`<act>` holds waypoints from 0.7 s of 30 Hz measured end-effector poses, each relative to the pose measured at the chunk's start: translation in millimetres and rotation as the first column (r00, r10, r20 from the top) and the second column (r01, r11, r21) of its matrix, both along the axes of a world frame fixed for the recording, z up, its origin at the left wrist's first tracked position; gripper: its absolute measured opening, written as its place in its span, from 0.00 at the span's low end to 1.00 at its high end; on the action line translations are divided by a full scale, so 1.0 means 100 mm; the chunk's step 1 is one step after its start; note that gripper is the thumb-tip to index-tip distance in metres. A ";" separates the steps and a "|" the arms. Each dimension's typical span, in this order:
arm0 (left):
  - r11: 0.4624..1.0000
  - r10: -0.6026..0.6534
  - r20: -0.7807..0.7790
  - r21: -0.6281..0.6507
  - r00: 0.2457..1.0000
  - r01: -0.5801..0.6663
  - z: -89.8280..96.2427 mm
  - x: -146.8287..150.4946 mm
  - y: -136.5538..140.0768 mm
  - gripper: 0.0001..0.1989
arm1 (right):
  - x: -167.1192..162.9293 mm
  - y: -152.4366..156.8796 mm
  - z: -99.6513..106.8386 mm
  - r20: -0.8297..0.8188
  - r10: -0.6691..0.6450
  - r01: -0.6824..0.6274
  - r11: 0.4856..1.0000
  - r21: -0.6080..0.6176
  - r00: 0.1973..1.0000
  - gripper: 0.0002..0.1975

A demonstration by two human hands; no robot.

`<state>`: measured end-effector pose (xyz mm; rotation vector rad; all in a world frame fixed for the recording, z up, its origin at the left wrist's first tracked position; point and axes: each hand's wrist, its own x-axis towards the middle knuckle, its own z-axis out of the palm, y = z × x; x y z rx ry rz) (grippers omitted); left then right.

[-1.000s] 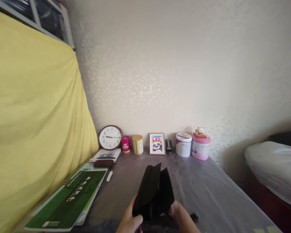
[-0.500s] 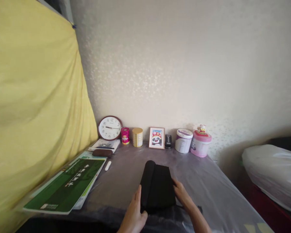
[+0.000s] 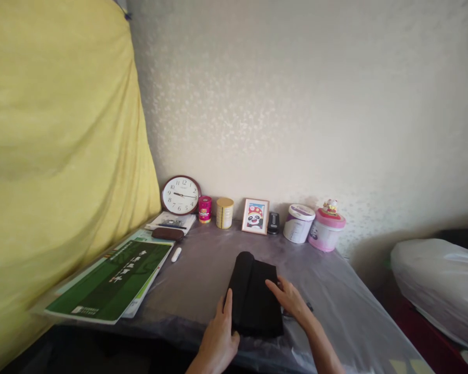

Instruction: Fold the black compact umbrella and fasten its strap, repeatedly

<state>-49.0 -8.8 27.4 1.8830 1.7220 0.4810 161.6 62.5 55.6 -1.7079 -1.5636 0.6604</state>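
A flat black bundle (image 3: 257, 301), apparently folded fabric with a thick roll along its left side, lies near the table's front edge. Along its left side my left hand (image 3: 220, 332) is closed, the fingers on the roll and the thumb at the near corner. My right hand (image 3: 290, 298) grips the right edge, with a finger resting across the top surface. The underside of the bundle is hidden. Just right of my right wrist, a small dark thing (image 3: 309, 307) shows on the table, too small to make out.
Green books (image 3: 113, 280) lie at left, near a brown case (image 3: 167, 234) and a white stick-like object (image 3: 176, 254). Along the wall stand a clock (image 3: 181, 195), a pink can (image 3: 205, 210), a yellow-lidded can (image 3: 224, 214), a panda picture frame (image 3: 255, 216) and two tubs (image 3: 297, 224).
My right hand has shifted from the bundle's right side up onto its top right edge. My left hand keeps its hold on the left. The camera view has tilted slightly.
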 end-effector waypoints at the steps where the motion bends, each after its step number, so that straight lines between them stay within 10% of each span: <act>1: 1.000 -0.003 -0.002 0.004 1.000 0.003 -0.01 0.00 0.00 0.45 | 0.00 0.02 0.00 0.023 0.010 -0.010 1.000 0.005 1.000 0.11; 11: 1.000 -0.008 -0.079 -0.006 0.997 0.008 0.01 0.06 0.00 0.44 | -0.53 0.22 0.26 -0.298 0.206 -0.202 0.978 0.043 0.932 0.13; 21: 0.998 -0.020 -0.115 -0.068 0.993 0.013 0.03 0.06 0.02 0.35 | -0.98 0.54 -0.17 -0.231 0.173 -0.176 0.984 0.010 0.957 0.15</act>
